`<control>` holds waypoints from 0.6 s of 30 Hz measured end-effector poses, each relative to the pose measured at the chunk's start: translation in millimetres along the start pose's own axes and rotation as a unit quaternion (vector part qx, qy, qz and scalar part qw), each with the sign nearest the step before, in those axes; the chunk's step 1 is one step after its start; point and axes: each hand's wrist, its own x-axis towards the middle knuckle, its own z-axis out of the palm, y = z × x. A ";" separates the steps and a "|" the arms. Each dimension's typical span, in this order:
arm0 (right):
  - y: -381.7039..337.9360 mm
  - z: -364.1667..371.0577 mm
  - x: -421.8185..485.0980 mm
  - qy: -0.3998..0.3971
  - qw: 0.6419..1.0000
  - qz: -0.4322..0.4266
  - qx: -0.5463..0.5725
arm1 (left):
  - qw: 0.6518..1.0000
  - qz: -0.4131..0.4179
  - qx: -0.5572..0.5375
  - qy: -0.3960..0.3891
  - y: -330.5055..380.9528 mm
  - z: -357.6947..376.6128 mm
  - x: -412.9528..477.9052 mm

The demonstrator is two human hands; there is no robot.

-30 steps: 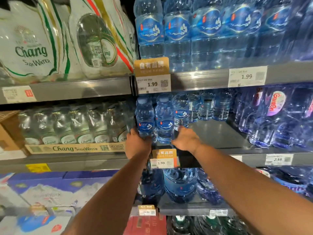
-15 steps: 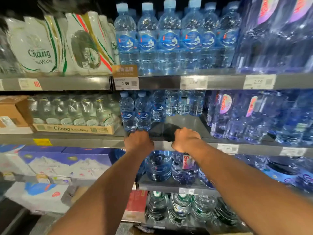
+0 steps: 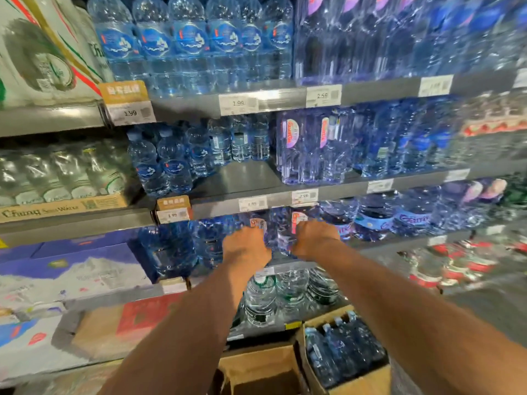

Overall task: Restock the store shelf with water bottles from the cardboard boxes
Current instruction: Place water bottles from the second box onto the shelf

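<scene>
Standing on shelf (image 3: 242, 178): small water bottles (image 3: 174, 166), clear blue plastic, blue labels.

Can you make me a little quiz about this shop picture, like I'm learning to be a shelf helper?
1. True or false: the cardboard box at the lower right has water bottles in it.
2. What price is on the upper orange-topped tag? A) 1.99 B) 5.00 C) 9.99
3. Fill in: the left hand and right hand are in front of the shelf just ___ the one with the bare spot.
Key: 1 true; 2 A; 3 below.
</scene>
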 end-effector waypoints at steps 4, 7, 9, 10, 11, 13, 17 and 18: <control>35.0 17.0 -18.5 -0.011 0.999 0.038 0.014 | 1.000 0.025 -0.013 -0.010 35.3 14.0 -10.6; 62.2 28.0 -23.3 -0.021 0.998 0.057 0.013 | 0.998 0.044 -0.010 -0.036 64.5 24.6 -10.9; 81.7 35.4 -22.6 -0.035 0.998 0.058 0.014 | 0.997 0.056 -0.005 -0.060 84.7 32.0 -8.8; 91.8 39.1 -20.8 -0.040 0.997 0.060 0.016 | 0.996 0.060 -0.008 -0.072 95.0 36.4 -6.3; 102.6 43.5 -18.5 -0.046 0.997 0.062 0.017 | 0.995 0.062 -0.014 -0.083 104.7 42.3 -3.2; 124.3 53.7 -10.8 -0.057 0.996 0.059 0.020 | 0.994 0.060 -0.025 -0.086 123.7 55.7 2.2; 163.6 76.1 7.5 -0.082 0.996 0.029 0.009 | 0.995 0.056 -0.005 -0.085 161.5 84.2 10.7; 172.1 83.3 12.9 -0.088 0.996 0.022 0.008 | 0.995 0.051 -0.004 -0.088 170.5 91.6 13.9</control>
